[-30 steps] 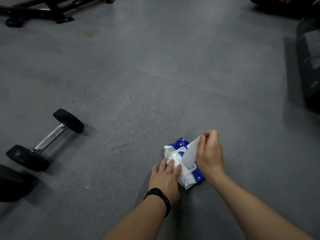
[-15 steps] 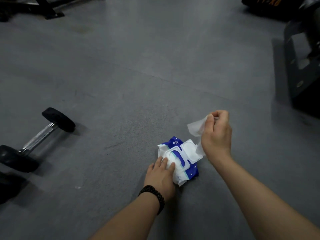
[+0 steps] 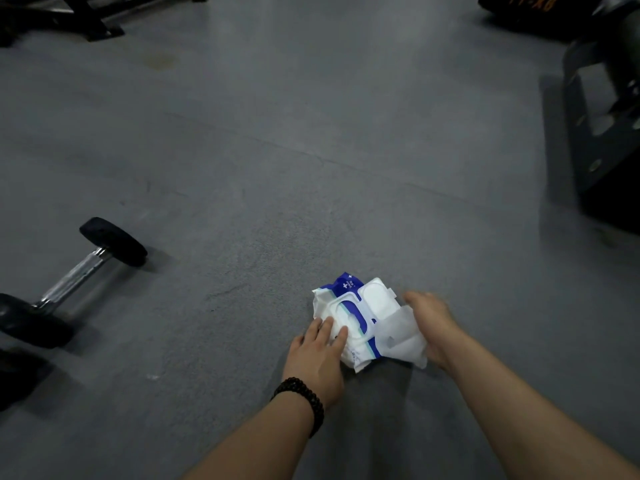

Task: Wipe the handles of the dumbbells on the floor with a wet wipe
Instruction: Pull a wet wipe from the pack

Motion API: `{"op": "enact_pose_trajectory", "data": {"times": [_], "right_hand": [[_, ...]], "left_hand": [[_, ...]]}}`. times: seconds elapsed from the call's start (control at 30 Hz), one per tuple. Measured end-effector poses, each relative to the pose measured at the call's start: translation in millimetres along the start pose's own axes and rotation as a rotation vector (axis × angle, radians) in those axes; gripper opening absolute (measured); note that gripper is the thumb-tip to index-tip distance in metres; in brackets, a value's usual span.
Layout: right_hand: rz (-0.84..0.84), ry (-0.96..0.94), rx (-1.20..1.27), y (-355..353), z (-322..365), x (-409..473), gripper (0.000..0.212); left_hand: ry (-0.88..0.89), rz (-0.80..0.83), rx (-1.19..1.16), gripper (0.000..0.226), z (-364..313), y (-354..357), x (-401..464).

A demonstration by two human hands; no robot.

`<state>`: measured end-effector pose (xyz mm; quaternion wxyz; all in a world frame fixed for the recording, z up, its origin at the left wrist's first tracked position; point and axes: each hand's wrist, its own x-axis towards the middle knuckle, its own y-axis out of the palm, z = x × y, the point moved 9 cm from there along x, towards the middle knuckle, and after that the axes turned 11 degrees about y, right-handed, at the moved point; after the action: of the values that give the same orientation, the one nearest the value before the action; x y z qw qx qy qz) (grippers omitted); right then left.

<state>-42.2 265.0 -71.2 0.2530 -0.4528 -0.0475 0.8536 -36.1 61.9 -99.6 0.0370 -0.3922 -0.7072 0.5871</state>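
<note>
A blue and white pack of wet wipes [image 3: 349, 306] lies on the grey floor with its white lid flipped open. My left hand [image 3: 320, 351] presses flat on the pack's near end, a black bead bracelet on the wrist. My right hand [image 3: 431, 323], blurred, holds a white wet wipe [image 3: 401, 336] that hangs beside the pack's right edge. A dumbbell [image 3: 74, 282] with black ends and a chrome handle lies on the floor at the left, well away from both hands. The dark end of a second dumbbell [image 3: 15, 374] shows at the lower left edge.
A black equipment frame [image 3: 69, 15] stands at the top left. A dark metal rack [image 3: 602, 133] with a heavy base rises at the right edge. Grey floor [image 3: 311, 150] stretches between them.
My right hand pulled the wipe up out of the pack, then came down beside the pack's right edge with the wipe free. My left hand stayed on the pack.
</note>
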Motion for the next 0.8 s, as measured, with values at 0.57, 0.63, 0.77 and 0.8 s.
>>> {"op": "enact_pose_trajectory", "data": {"times": [0.57,0.63,0.77,0.8], "right_hand": [[0.029,-0.015,-0.011,7,-11,4,0.005],[-0.009,-0.065,-0.035,5,-7,0,0.006],[-0.034,-0.213,-0.146,14,-1,-21,0.016],[-0.006,-0.276,-0.186,22,-1,-26,0.016]], "left_hand": [[0.019,-0.018,0.011,0.071,-1,-1,0],[0.021,-0.019,0.013,0.071,-1,-1,-1],[0.019,-0.025,0.007,0.074,1,1,-1],[0.017,-0.029,0.003,0.076,1,1,0]]}}
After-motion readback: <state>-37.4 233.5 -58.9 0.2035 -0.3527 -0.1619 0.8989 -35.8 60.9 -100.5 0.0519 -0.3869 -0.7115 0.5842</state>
